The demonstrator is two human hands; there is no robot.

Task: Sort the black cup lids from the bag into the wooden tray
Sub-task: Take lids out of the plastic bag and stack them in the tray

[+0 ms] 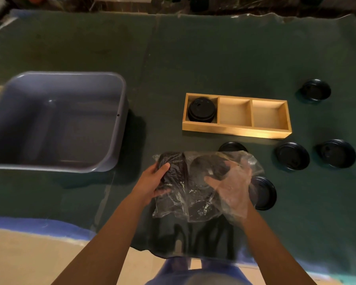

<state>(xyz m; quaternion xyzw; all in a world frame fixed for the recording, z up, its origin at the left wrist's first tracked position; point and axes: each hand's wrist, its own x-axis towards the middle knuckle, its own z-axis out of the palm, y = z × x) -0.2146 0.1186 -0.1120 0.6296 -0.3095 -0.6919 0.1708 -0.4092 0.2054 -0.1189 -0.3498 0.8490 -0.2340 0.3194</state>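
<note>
A clear plastic bag (pixel 195 194) holding black cup lids lies near the table's front edge. My left hand (pixel 152 183) grips the bag's left side from outside. My right hand (pixel 230 186) is inside the bag, seen through the plastic, fingers spread over a lid. The wooden tray (pixel 234 129) with three compartments sits just beyond; a stack of black lids (pixel 201 110) fills its left compartment, the other two hold nothing. Loose black lids lie on the cloth: one (pixel 315 90) right of the tray, two (pixel 292 155) (pixel 337 153) in front of it, one (pixel 264 193) beside the bag.
A grey plastic tub (pixel 115 128) stands at the left, nothing inside it. Another lid (pixel 232 146) peeks out behind the bag. A dark green cloth (pixel 193 58) covers the table; its front edge runs close to my body.
</note>
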